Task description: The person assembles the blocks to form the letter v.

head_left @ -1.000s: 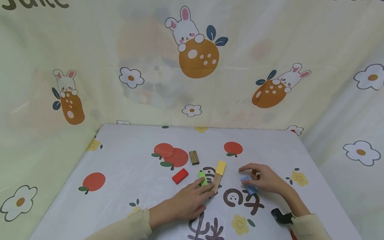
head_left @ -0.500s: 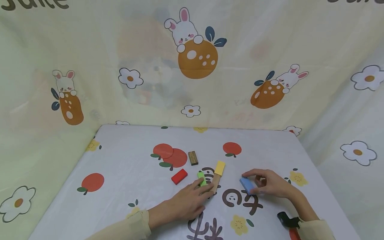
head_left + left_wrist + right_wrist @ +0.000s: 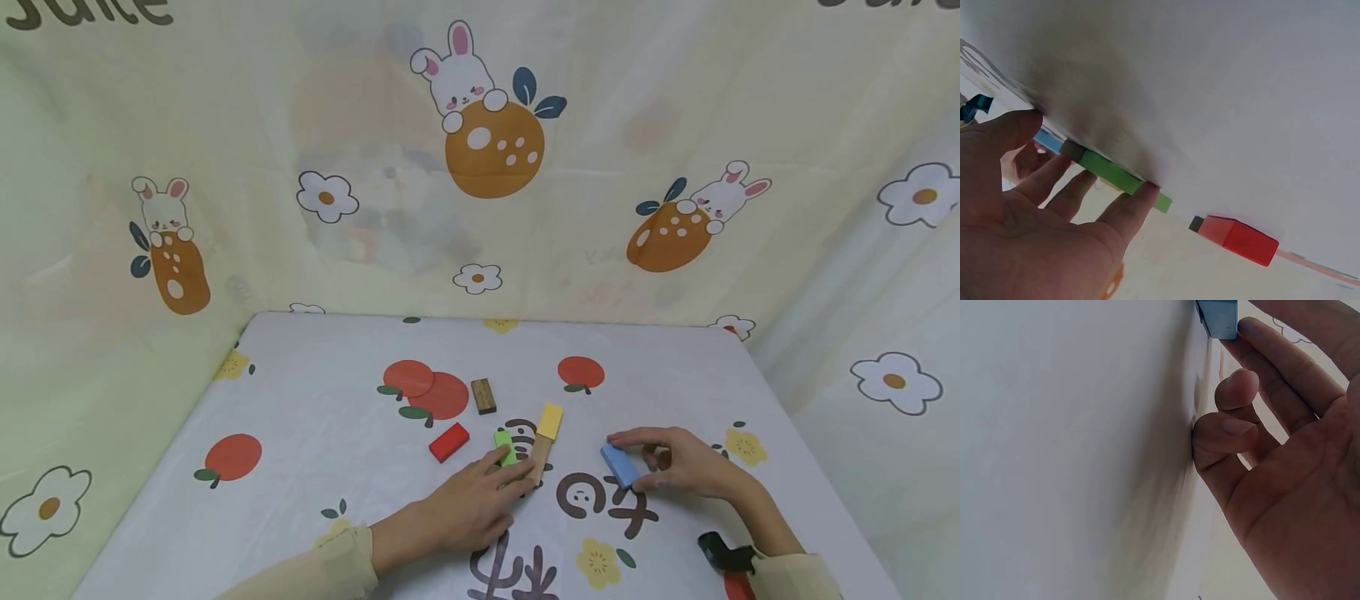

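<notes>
My left hand [image 3: 468,504] lies palm down with fingers stretched out, fingertips at a bright green block [image 3: 504,440] and a light wood block [image 3: 541,454]. A yellow block [image 3: 551,421] joins the far end of the light wood one. In the left wrist view a fingertip touches the green block [image 3: 1110,172], with the thumb apart. To the right, my right hand [image 3: 690,462] pinches a blue block [image 3: 618,464] endwise between index finger and thumb, low over the cloth; its other fingers curl in. The right wrist view shows only one end of the blue block [image 3: 1219,317].
A red block [image 3: 449,442] lies left of the green one, and a dark brown wooden block [image 3: 483,396] farther back. A patterned white cloth [image 3: 322,400] covers the table. Rabbit-print curtains [image 3: 375,250] stand behind and at the sides. A black strap piece [image 3: 723,552] is at the right wrist.
My right hand has shifted its fingers to the two ends of the blue block and drawn slightly right and nearer. The left hand and the other blocks have stayed put.
</notes>
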The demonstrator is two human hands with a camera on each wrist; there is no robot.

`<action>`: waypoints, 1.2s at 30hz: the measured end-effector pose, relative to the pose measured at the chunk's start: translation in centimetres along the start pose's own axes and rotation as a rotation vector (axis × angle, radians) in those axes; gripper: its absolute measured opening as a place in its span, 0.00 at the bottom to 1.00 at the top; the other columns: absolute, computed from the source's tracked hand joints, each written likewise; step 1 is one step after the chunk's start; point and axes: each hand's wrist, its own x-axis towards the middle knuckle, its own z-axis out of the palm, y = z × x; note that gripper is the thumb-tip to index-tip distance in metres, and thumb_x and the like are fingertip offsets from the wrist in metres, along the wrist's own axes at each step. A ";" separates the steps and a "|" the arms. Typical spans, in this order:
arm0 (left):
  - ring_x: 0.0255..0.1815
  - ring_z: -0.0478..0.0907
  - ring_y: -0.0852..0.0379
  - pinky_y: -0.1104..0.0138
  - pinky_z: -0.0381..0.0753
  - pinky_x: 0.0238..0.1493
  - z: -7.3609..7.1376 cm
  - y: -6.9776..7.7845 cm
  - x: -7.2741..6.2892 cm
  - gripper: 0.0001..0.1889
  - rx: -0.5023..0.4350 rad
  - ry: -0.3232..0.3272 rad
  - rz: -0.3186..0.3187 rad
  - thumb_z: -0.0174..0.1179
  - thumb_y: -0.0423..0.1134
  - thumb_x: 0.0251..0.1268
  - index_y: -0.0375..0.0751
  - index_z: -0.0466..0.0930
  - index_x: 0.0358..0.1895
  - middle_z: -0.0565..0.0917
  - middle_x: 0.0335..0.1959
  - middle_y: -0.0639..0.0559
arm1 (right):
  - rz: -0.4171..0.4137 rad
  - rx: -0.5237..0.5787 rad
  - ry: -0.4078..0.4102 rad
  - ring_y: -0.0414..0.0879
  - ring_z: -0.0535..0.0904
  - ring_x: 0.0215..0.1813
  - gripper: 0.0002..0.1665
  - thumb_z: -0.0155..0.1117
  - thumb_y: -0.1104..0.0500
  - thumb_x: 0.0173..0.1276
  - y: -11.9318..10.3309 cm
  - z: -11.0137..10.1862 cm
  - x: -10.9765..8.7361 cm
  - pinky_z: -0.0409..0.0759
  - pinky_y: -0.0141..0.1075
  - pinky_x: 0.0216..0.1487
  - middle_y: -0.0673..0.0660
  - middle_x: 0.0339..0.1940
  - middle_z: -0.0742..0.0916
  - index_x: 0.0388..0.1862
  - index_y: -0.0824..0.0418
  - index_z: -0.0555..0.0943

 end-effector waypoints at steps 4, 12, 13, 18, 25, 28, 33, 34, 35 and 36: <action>0.85 0.63 0.43 0.57 0.71 0.82 0.1 -0.1 -0.1 0.34 0.026 0.023 0.015 0.63 0.49 0.76 0.55 0.65 0.82 0.65 0.85 0.56 | 0.008 -0.010 -0.003 0.43 0.76 0.34 0.36 0.84 0.52 0.58 0.0 0.0 0.1 0.73 0.29 0.33 0.60 0.66 0.87 0.67 0.51 0.85; 0.85 0.64 0.44 0.57 0.73 0.80 0.1 0.0 -0.1 0.35 0.033 0.020 -0.003 0.63 0.50 0.75 0.57 0.65 0.82 0.65 0.85 0.57 | 0.036 -0.019 -0.006 0.42 0.76 0.35 0.38 0.84 0.52 0.58 -0.1 -0.1 0.2 0.73 0.29 0.33 0.55 0.61 0.88 0.69 0.50 0.83; 0.85 0.64 0.44 0.57 0.73 0.80 0.1 0.0 -0.1 0.35 0.030 0.017 -0.005 0.63 0.50 0.75 0.57 0.65 0.82 0.65 0.85 0.57 | 0.038 -0.019 -0.005 0.42 0.76 0.35 0.38 0.84 0.52 0.58 -0.2 -0.1 0.2 0.73 0.29 0.33 0.55 0.59 0.87 0.69 0.50 0.83; 0.85 0.63 0.44 0.57 0.74 0.80 0.2 0.0 0.0 0.36 0.018 0.009 -0.009 0.64 0.50 0.75 0.58 0.64 0.83 0.64 0.85 0.58 | 0.024 -0.028 -0.002 0.42 0.76 0.34 0.38 0.84 0.54 0.58 -0.2 -0.1 0.0 0.73 0.29 0.33 0.53 0.54 0.86 0.69 0.52 0.83; 0.85 0.63 0.44 0.56 0.74 0.80 0.2 -0.1 0.0 0.36 0.008 0.005 -0.009 0.64 0.50 0.75 0.57 0.64 0.83 0.64 0.86 0.57 | 0.029 -0.037 0.017 0.39 0.73 0.33 0.37 0.84 0.53 0.57 -0.5 0.0 -0.1 0.71 0.29 0.32 0.52 0.49 0.85 0.67 0.53 0.84; 0.86 0.62 0.44 0.56 0.73 0.80 0.2 0.0 0.0 0.36 -0.001 0.001 -0.013 0.64 0.51 0.75 0.57 0.64 0.83 0.64 0.86 0.57 | 0.040 -0.043 0.027 0.39 0.73 0.33 0.37 0.85 0.52 0.57 -0.6 0.0 -0.1 0.71 0.29 0.32 0.52 0.49 0.85 0.67 0.51 0.84; 0.86 0.62 0.44 0.56 0.73 0.80 0.2 0.0 0.0 0.35 -0.005 -0.001 -0.013 0.64 0.51 0.76 0.57 0.64 0.83 0.64 0.86 0.58 | 0.037 -0.056 0.047 0.37 0.73 0.32 0.37 0.85 0.51 0.56 -0.4 0.0 0.0 0.70 0.29 0.31 0.52 0.47 0.85 0.66 0.51 0.85; 0.86 0.62 0.44 0.56 0.73 0.80 0.2 0.0 0.0 0.35 -0.008 -0.004 -0.014 0.64 0.50 0.76 0.57 0.64 0.83 0.64 0.86 0.58 | 0.034 -0.059 0.056 0.37 0.72 0.32 0.37 0.85 0.51 0.56 -0.4 0.0 0.0 0.70 0.29 0.31 0.51 0.46 0.85 0.66 0.51 0.85; 0.86 0.62 0.44 0.55 0.73 0.80 0.1 0.0 0.0 0.35 -0.009 -0.005 -0.015 0.64 0.50 0.76 0.57 0.64 0.83 0.63 0.86 0.58 | 0.030 -0.063 0.065 0.37 0.72 0.32 0.37 0.85 0.51 0.56 -0.4 0.1 0.0 0.70 0.29 0.31 0.51 0.46 0.85 0.65 0.52 0.85; 0.86 0.62 0.44 0.55 0.73 0.80 0.1 0.0 0.0 0.35 -0.013 -0.008 -0.018 0.63 0.50 0.76 0.57 0.64 0.83 0.63 0.86 0.58 | 0.027 -0.069 0.075 0.37 0.72 0.32 0.37 0.86 0.50 0.55 -0.4 0.1 0.0 0.70 0.29 0.31 0.51 0.45 0.85 0.65 0.52 0.85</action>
